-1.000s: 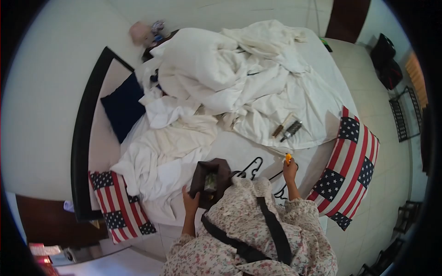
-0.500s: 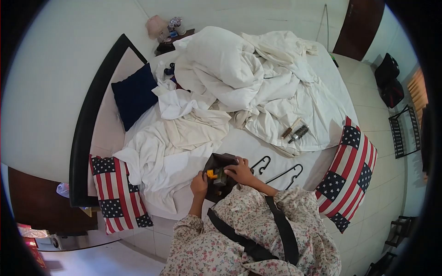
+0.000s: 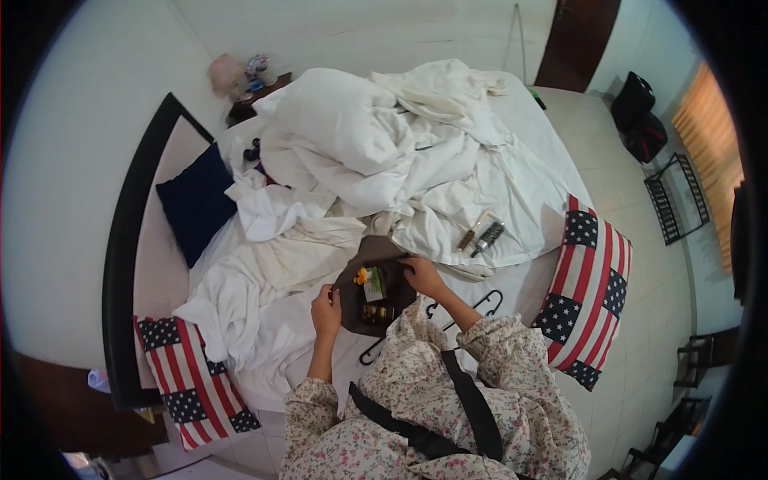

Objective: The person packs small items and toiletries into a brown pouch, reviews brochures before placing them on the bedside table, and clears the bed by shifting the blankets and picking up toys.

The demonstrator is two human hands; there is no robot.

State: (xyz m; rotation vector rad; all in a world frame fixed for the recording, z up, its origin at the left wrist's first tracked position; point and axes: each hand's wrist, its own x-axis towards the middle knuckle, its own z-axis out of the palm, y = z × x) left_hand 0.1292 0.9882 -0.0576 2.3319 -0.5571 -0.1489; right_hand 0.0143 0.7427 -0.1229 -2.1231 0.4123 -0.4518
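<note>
Both of my hands hold a dark brown box by opposite sides. My left hand [image 3: 326, 310] grips the left side of the dark box [image 3: 350, 298], and my right hand [image 3: 422, 274] has its fingers on the upper right edge. Inside lie a small yellow-orange item [image 3: 362, 276], a green and white pack [image 3: 374, 285] and a dark item with yellowish marks [image 3: 377, 313]. Black hangers [image 3: 484, 306] lie on the bed right of the box, partly hidden by my sleeve. Two round hair brushes [image 3: 489, 238] rest on the white bedding.
Crumpled white bedding [image 3: 336, 128] covers much of the bed. A navy pillow [image 3: 198, 202] leans at the headboard [image 3: 128, 280]. Flag-patterned pillows stand at the right [image 3: 586, 288] and lower left [image 3: 194, 380]. A black rack [image 3: 677, 198] and dark bags [image 3: 637, 116] are on the right.
My right hand brought the yellow-orange item from the right into the box and let it go. The box now sits further up the bed, opened wider, with both hands on its sides.
</note>
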